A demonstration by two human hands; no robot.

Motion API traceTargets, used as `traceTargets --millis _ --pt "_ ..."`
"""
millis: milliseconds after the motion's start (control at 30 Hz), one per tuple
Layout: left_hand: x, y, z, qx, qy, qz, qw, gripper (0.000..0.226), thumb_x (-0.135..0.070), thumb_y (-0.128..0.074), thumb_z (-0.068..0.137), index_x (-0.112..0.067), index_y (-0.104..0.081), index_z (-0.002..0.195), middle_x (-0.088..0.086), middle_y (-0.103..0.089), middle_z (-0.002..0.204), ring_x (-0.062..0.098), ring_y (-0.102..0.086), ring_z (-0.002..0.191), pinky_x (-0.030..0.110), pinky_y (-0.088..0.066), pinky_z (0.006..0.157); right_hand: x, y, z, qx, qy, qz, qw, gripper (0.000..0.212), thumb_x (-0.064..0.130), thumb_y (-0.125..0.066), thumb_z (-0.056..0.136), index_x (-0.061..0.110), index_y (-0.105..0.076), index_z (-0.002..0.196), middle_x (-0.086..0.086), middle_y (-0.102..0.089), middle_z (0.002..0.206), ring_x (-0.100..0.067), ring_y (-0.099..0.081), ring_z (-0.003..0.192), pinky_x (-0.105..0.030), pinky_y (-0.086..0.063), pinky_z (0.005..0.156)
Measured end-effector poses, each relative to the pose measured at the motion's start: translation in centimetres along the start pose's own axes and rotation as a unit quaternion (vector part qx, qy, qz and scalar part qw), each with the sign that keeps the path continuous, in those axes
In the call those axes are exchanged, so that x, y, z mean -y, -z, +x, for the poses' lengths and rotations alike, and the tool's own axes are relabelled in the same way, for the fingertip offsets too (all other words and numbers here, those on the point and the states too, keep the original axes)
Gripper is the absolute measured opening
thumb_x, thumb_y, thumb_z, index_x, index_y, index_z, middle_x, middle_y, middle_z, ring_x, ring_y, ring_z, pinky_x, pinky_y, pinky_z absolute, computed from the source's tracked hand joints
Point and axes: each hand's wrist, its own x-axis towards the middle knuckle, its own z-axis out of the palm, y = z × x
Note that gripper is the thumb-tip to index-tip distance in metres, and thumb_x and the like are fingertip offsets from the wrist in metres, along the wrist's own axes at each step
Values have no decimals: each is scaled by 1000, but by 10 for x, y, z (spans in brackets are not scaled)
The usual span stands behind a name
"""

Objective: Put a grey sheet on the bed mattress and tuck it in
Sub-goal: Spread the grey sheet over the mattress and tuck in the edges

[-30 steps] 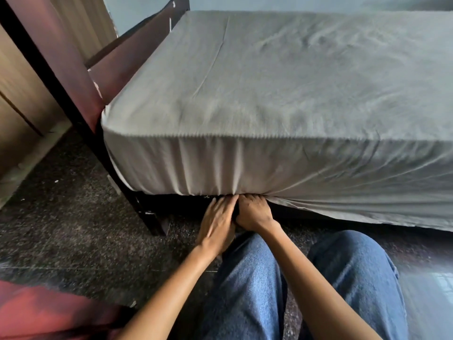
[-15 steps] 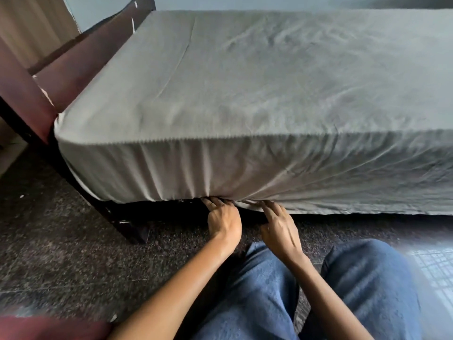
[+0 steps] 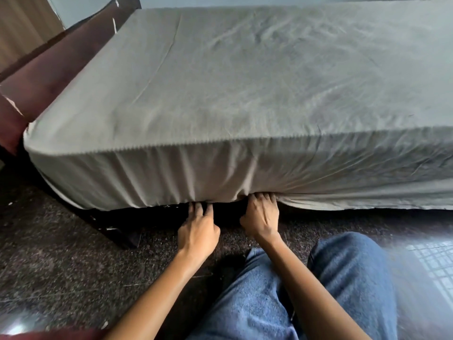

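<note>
A grey sheet (image 3: 245, 82) covers the top and the near side of the mattress. To the left of my hands its lower edge is drawn under the mattress in tight pleats. To the right a loose strip of the sheet (image 3: 367, 202) hangs below the mattress. My left hand (image 3: 198, 229) reaches to the mattress's bottom edge, fingertips pushed under the sheet's pleated hem. My right hand (image 3: 262, 217) is just to the right, fingers curled up into the sheet where the loose strip begins. The fingertips of both hands are hidden by cloth.
A dark red wooden headboard (image 3: 56, 77) stands at the left end of the bed, with a dark bed leg (image 3: 117, 234) below the corner. The floor (image 3: 61, 266) is dark speckled stone. My knees in blue jeans (image 3: 343, 278) are close in front of the bed.
My hands have moved apart and rightward along the mattress's bottom edge. The right hand has risen from below the hem into the sheet. The view has shifted right.
</note>
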Motion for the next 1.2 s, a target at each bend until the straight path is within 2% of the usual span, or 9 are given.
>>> traceTargets --millis 100,233,333,433,567,700,833,1033,1200 --pt "-2 2 -10 -129 -32 -90 987 39 -25 -48 92 -18 -57 130 -1 -52 138 19 -55 119 31 -46 92 3 8 13 18 -28 -22 999 28 26 -71 66 10 -70 89 -11 -71 91 -29 -63 93 -33 -40 90" --pt "-18 -10 -1 -143 -140 -113 973 42 -20 -49 89 -9 -56 129 3 -56 134 18 -54 121 28 -40 102 -14 -13 12 -28 37 -66 997 46 36 -84 34 13 -69 72 -5 -67 64 -25 -65 64 -30 -52 68" --pt "-24 -21 8 -126 -130 -96 979 51 -26 -38 83 -7 -57 127 9 -60 126 23 -60 112 35 -47 96 -24 -6 11 1 80 -57 995 41 28 -75 56 8 -67 90 -11 -70 83 -30 -66 83 -35 -48 81" --pt "-27 -30 9 -100 -121 -61 986 56 -24 -40 85 -14 -42 141 6 -46 144 24 -42 133 40 -38 104 -40 0 12 20 128 -51 990 39 21 -53 82 8 -53 118 -13 -61 117 -30 -54 114 -35 -33 98" --pt "-43 -30 13 -34 -77 -47 995 61 -16 -43 93 -21 -20 150 2 -22 156 25 -11 145 38 -30 110 -52 5 5 42 170 -51 983 61 19 -50 81 12 -36 140 -10 -47 139 -25 -39 131 -30 -21 110" --pt "-87 -13 18 -20 -4 9 1000 42 -6 -32 98 -8 -38 139 13 -40 144 34 -27 138 38 -38 102 -62 4 -21 -26 199 17 980 65 15 -44 73 9 -45 138 -7 -45 144 -22 -40 134 -26 -10 114" --pt "-114 15 43 20 -25 58 998 32 -5 -39 96 -3 -62 118 10 -63 123 23 -59 115 31 -47 91 -92 2 -40 -149 114 71 980 58 5 -53 58 5 -66 114 -10 -65 121 -26 -61 112 -32 -43 99" --pt "-92 -6 33 -4 -46 162 986 35 -9 -37 96 -5 -54 126 16 -61 122 29 -58 113 35 -46 91 -104 2 -30 -131 52 22 990 58 12 -42 62 6 -62 115 -11 -61 119 -29 -57 111 -33 -36 102" --pt "-67 -7 21 42 -76 90 992 56 -21 -41 93 -10 -24 146 13 -35 146 34 -32 135 40 -41 98 -95 -8 -15 -116 -28 -38 992 53 9 -65 63 5 -62 115 -12 -64 116 -30 -57 116 -53 -33 107"
